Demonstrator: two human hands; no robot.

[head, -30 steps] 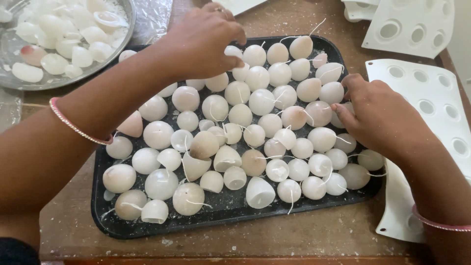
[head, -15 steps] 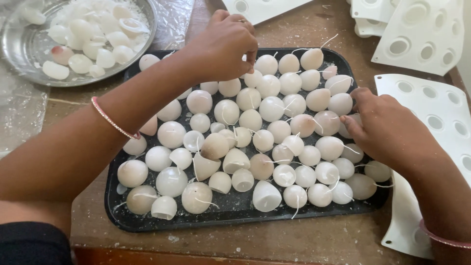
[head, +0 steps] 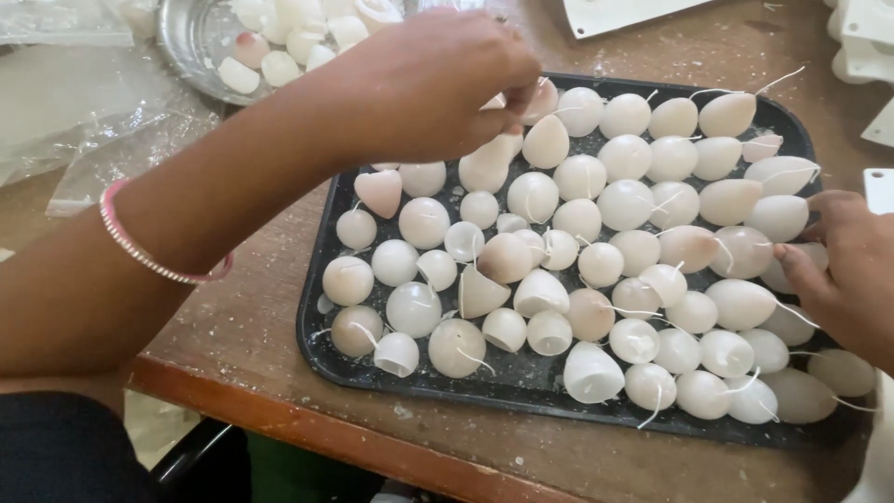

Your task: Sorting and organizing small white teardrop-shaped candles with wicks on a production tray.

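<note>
your left hand reaches in from nine o'clock across the black tray, its fingers pinched together on a pale wax candle at about eleven o'clock of the tray; how much of it they grip is partly hidden by the knuckles. a pink beaded bangle rings that wrist. your right hand rests at three o'clock of the tray, fingers loosely curled, fingertips touching the wax pieces near the edge; you cannot tell whether it holds one. the tray is crowded with whitish egg-shaped and cone-shaped candles, most with thin white wicks, packed touching one another. the tray sits on a brown wooden table. at eleven o'clock of the view a round metal dish holds more wax pieces, beside crumpled clear plastic at ten o'clock. white moulds lie at one o'clock.
</note>
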